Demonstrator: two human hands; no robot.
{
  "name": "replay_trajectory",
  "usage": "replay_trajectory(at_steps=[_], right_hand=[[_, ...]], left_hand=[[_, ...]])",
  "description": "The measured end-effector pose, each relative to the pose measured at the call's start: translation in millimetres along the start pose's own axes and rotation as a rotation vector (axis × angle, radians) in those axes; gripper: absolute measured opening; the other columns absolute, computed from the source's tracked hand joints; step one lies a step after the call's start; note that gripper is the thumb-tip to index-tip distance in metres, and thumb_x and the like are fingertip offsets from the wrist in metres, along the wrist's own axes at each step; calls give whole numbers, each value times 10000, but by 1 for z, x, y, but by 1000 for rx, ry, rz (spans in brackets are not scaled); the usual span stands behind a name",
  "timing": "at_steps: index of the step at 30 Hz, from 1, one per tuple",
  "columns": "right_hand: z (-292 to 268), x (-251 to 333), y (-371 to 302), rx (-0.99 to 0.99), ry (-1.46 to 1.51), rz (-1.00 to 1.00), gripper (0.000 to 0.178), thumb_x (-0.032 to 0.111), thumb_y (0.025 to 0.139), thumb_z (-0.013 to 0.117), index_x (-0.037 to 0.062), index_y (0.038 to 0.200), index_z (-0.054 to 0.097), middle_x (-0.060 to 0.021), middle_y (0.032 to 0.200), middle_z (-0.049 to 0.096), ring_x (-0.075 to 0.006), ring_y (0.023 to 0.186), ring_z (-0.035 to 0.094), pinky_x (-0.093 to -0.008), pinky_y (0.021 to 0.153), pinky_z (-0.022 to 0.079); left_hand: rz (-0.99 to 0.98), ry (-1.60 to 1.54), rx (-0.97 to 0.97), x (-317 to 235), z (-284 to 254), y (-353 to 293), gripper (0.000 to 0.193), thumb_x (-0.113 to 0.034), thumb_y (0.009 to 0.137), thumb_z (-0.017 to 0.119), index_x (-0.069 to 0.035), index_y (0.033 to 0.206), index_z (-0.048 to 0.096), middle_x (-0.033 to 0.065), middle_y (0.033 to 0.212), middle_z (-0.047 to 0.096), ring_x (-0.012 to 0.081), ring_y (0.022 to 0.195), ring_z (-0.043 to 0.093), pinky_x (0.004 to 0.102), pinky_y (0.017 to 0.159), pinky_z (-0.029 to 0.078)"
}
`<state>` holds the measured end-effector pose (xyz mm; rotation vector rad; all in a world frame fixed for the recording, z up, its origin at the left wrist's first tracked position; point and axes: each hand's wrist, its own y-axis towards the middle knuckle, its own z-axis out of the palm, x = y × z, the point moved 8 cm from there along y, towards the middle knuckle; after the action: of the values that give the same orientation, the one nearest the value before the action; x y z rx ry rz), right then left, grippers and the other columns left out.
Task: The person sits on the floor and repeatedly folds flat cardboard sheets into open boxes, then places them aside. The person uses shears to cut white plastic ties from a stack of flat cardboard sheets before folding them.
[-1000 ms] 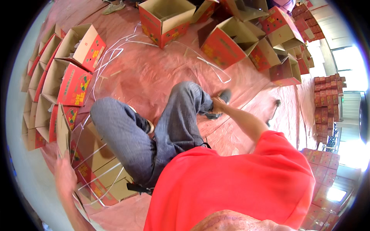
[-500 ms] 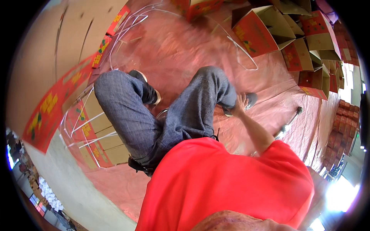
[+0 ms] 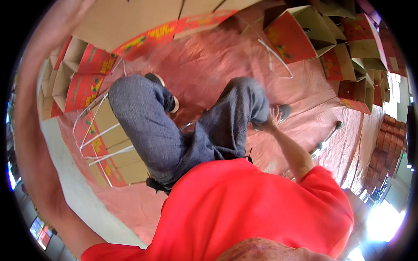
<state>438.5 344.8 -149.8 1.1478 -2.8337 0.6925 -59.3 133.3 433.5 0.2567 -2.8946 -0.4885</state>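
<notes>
A flattened carton point(image 3: 170, 15) spreads out beyond the person's knees, with the left forearm point(image 3: 32, 130) reaching up beside it. I can't tell the grip, since the left hand is out of sight; held at one end only, that sheet could swing and knock the open cartons point(image 3: 82, 93). The right hand point(image 3: 274, 118), fingers loosely spread, seems empty by the shin point(image 3: 258, 106). Slack white strapping point(image 3: 100, 136) might snag a leg.

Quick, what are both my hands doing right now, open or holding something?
Left hand: out of view past the top edge, so it cannot be told.
Right hand: open, spread, by the trouser leg.
</notes>
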Motion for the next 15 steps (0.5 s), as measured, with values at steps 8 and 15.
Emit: replay_trajectory(at_steps=[8,15], right_hand=[[14,-18,8,60,-105,82,1361,671,598,942,132,1660,283,-80,1689,325,-440,1646,89,-730,1272,96],[-64,62,-21,-381,419,-244,1088,490,705,944,74,1565,424,-232,1431,625,-451,1418,528,-588,1137,448]], left_hand=[[-159,-42,-183,10,3,-37,273,-167,1044,551,-67,1258,688,240,1113,749,390,1059,725,469,911,568],[-291,-549,-112,-42,31,-75,169,-122,993,603,-25,1121,657,277,973,709,470,976,704,516,847,555]])
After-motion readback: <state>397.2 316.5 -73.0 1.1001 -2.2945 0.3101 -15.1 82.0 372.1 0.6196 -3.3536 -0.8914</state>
